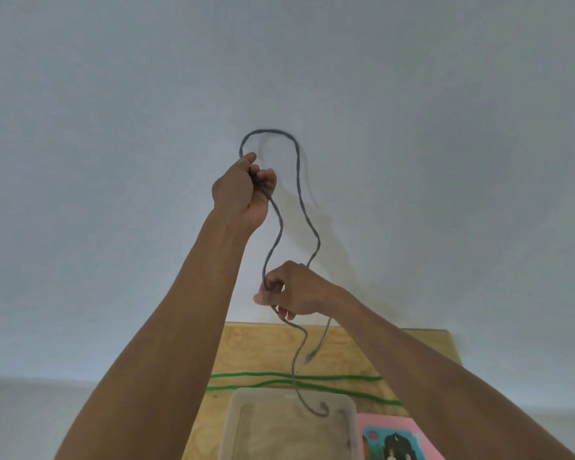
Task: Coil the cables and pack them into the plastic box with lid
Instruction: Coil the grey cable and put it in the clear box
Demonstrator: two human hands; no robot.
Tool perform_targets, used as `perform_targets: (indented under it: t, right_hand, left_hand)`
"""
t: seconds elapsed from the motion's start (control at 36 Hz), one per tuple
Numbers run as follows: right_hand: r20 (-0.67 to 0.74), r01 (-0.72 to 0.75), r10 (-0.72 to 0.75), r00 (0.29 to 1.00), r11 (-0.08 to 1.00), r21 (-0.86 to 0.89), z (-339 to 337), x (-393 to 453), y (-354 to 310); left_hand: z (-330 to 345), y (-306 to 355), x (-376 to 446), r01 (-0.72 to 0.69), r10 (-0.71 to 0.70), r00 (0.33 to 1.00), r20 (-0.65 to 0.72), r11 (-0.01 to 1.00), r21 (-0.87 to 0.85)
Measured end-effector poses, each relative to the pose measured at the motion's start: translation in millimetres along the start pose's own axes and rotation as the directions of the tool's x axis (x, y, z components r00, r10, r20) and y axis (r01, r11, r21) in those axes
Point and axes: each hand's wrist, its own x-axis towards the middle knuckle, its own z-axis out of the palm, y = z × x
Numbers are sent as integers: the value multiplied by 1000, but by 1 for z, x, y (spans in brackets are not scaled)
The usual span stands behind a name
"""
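Observation:
A thin grey cable (pixel 300 190) hangs in a tall loop in front of the wall. My left hand (pixel 243 189) is raised high and grips the cable near the top of the loop. Lower down, my right hand (pixel 289 288) pinches both strands together. Below it the two ends dangle: one plug hangs free over the table, the other trails down into the clear plastic box (pixel 233 423). A green cable (pixel 346 378) lies in long lines on the table behind the box. I see no lid.
The wooden table (pixel 256 346) stands against a plain pale wall (pixel 113 161). A pink card or book (pixel 402 436) with a picture lies right of the box. Floor shows to the left of the table.

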Motion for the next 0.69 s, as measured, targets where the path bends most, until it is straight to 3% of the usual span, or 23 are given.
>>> perform_targets:
  t: [0.06, 0.11, 0.25, 0.31, 0.42, 0.5, 0.58, 0.64, 0.69]
  right_hand:
    - [-36, 20, -17, 999, 997, 80, -5, -1, -5]
    - [-118, 58, -35, 992, 980, 192, -16, -2, -14]
    - [-369, 232, -17, 929, 803, 548, -52, 3, -38]
    - [-411, 271, 28, 911, 711, 648, -66, 8, -44]
    - [-426, 278, 102, 899, 619, 735, -88, 14, -45]
    - [-401, 277, 180, 898, 477, 834, -96, 20, -42]
    - [-393, 313, 244, 886, 311, 898, -103, 27, -38]
    - [-386, 303, 272, 882, 301, 904, -106, 29, -34]
    - [-341, 193, 303, 890, 429, 883, -104, 28, -30]
  left_hand:
    - [-6, 2, -3, -23, 11, 998, 58, 979, 201]
    - [-19, 2, -4, -28, -28, 992, 121, 895, 446]
    - [-71, -8, -8, -82, -202, 954, 222, 536, 840]
    - [-94, -14, -13, -51, -306, 927, 217, 470, 881]
    - [-126, -12, -19, -73, -332, 903, 274, 509, 858]
    - [-136, -5, -21, -205, -330, 887, 323, 345, 916]
    - [-145, -3, -20, -202, -337, 904, 263, 205, 958]
    - [-150, -4, -20, -138, -282, 936, 209, 252, 958]
    - [-151, -7, -22, -89, -179, 970, 166, 373, 923]
